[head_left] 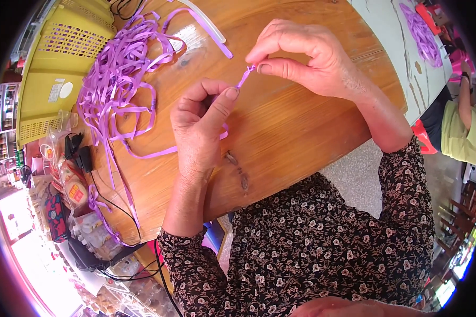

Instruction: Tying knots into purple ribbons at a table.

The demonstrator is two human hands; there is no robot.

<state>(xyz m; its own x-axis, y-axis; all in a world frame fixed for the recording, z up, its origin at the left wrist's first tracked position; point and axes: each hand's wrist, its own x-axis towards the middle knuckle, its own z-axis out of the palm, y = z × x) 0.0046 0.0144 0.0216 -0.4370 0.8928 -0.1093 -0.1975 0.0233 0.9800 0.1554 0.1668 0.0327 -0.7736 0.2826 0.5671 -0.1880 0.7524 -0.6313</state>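
Over the wooden table [301, 124], a narrow purple ribbon [244, 78] runs between my two hands, with a small bunched or knotted bit at its upper end. My left hand [203, 119] is closed, thumb and forefinger pinching the ribbon's lower part. Up and to the right, my right hand [307, 58] pinches the bunched end between thumb and fingertips. Below the left hand, ribbon trails left toward a large tangled heap of purple ribbon [124, 68]. One strip with a cut-looking end [225, 50] lies near the top of the table.
A yellow plastic basket [58, 79] stands at the left behind the heap. Black cables [116, 203] and plastic bags [71, 185] crowd the table's left edge. On a white marbled table [386, 31] at the right lies another purple ribbon bundle [420, 34]. A person in yellow [463, 129] is beyond it.
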